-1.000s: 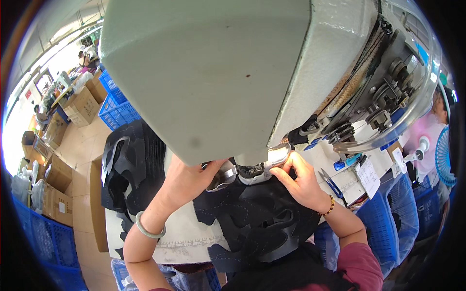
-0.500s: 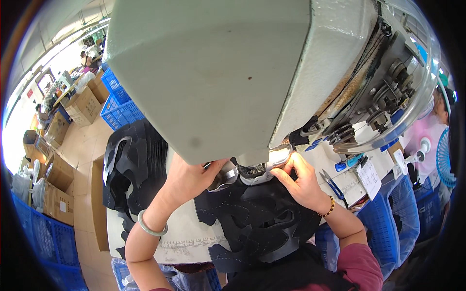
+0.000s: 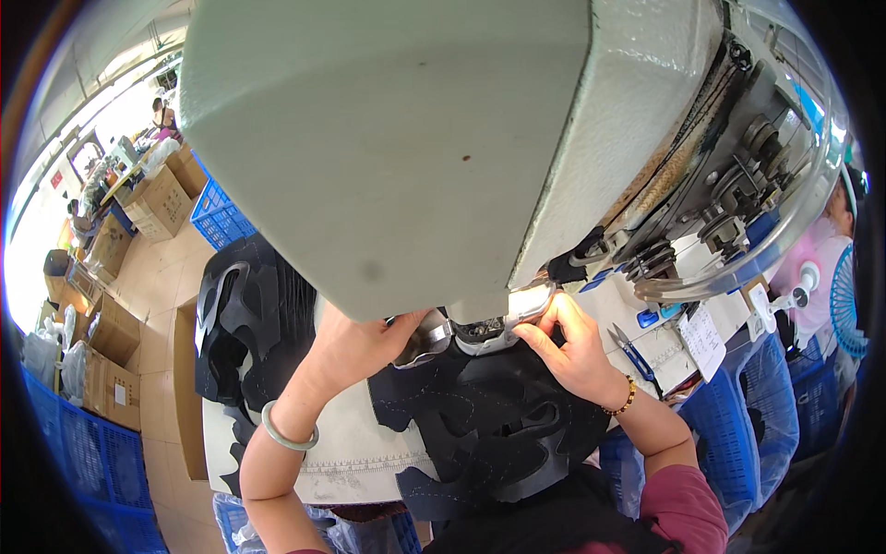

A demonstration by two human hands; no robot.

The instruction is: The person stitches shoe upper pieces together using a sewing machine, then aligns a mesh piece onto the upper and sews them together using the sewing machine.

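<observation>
A large pale grey-green sewing machine head (image 3: pixel 388 157) fills the upper middle and hides what lies behind it. Below it, the machine's bed (image 3: pixel 480 340) is exposed between two shiny metal covers. My left hand (image 3: pixel 355 351) grips the curved left metal cover (image 3: pixel 428 338) with the thumb on its edge; its fingers are partly behind the head. The right metal cover (image 3: pixel 530 303) is pinched between thumb and fingers of my right hand (image 3: pixel 574 353). Black cut fabric pieces (image 3: pixel 480 415) with pale dashed lines lie just below the bed, toward me.
A stack of black cut pieces (image 3: pixel 249 314) lies on the table's left. To the right are blue-handled snips (image 3: pixel 635 355), a written paper sheet (image 3: pixel 701 340) and a blue fan (image 3: pixel 844 300). Blue crates (image 3: pixel 729 434) stand below; cardboard boxes (image 3: pixel 159 203) are on the far-left floor.
The machine head appears slightly larger and shifted left in view. Both hands keep their grip on the metal covers, with hardly any movement.
</observation>
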